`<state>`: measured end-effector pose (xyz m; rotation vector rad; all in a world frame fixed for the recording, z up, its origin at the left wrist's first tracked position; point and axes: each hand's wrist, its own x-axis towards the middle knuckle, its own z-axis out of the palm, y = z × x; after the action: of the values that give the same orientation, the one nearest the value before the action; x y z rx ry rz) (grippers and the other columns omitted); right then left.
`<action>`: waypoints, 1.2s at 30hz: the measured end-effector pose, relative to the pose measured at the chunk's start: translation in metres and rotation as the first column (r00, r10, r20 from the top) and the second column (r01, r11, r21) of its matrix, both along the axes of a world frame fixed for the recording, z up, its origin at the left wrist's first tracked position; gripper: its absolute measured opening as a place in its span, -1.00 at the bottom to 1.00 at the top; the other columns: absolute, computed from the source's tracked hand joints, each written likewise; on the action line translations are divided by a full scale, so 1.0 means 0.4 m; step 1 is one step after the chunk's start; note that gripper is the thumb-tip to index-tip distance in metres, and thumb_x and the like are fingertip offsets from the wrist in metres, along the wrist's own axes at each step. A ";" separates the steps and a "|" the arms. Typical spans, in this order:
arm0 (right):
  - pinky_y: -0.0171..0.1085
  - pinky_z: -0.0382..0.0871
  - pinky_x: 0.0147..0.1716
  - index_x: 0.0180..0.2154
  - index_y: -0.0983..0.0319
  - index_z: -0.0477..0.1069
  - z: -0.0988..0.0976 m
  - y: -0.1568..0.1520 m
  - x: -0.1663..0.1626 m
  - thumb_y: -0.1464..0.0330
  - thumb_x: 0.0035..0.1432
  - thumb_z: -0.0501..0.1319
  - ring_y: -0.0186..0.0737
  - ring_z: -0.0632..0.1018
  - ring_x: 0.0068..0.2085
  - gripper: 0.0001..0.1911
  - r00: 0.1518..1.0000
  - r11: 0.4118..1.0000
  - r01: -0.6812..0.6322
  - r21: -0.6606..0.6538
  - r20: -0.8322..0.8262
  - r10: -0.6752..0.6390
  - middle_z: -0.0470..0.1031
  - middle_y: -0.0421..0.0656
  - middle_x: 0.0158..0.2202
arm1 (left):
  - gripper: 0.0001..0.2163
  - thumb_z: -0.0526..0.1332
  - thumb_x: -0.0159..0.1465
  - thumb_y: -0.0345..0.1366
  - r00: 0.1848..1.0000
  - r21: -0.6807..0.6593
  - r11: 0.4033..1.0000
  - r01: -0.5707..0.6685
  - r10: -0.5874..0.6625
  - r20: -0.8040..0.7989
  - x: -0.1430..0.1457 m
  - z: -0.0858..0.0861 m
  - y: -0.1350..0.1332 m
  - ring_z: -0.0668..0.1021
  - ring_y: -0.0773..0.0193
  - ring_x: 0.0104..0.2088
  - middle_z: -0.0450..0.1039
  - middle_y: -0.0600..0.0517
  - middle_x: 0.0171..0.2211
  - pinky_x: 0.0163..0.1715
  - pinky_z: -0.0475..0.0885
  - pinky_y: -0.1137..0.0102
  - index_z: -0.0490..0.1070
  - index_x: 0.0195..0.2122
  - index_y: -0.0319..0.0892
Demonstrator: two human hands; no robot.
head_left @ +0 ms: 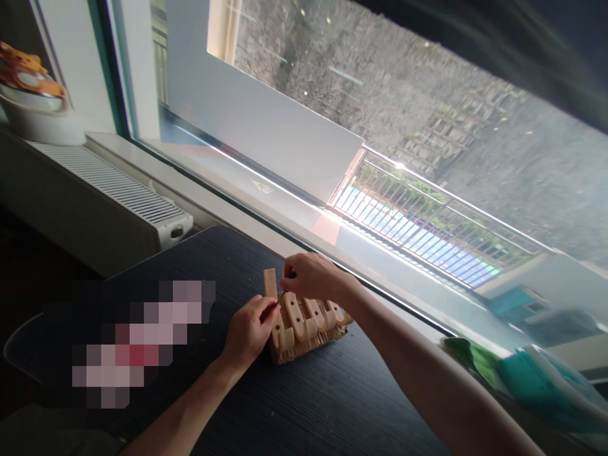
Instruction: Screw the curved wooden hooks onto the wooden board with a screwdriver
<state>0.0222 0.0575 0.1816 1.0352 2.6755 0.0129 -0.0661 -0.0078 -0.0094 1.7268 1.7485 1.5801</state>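
Note:
On the dark table sits a block-like wooden piece (311,326), with a row of pale rounded wooden strips with dark holes on a brown base. A flat wooden slat (270,283) stands upright at its left end. My right hand (311,275) is closed round a small screwdriver (284,294), whose thin shaft slants down toward my left fingertips. My left hand (251,326) is closed at the left end of the wooden piece, fingers pinched close to the screwdriver's tip. What lies between those fingers is hidden.
The dark table (304,405) runs up to the window sill. A blurred-out patch (142,345) covers its left part. A white radiator (118,183) carries a pot with an orange animal figure (28,73). Green and teal items (532,380) lie at right.

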 end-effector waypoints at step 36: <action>-0.32 0.12 -0.43 -0.25 0.21 0.50 0.033 -0.035 0.019 0.37 0.16 0.10 -0.22 0.52 -0.28 -0.79 0.993 0.993 -0.115 0.004 0.024 0.115 0.57 -0.16 -0.33 | -0.87 0.05 0.28 -0.31 0.999 0.042 0.999 0.018 -0.020 0.050 0.006 -0.015 0.009 0.48 0.26 -0.39 0.39 0.04 -0.44 -0.33 0.37 0.37 0.35 -0.36 -0.15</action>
<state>0.0297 0.0437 0.1946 0.8752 2.7110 0.0549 -0.0637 -0.0044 -0.0155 1.7018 1.6827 1.6487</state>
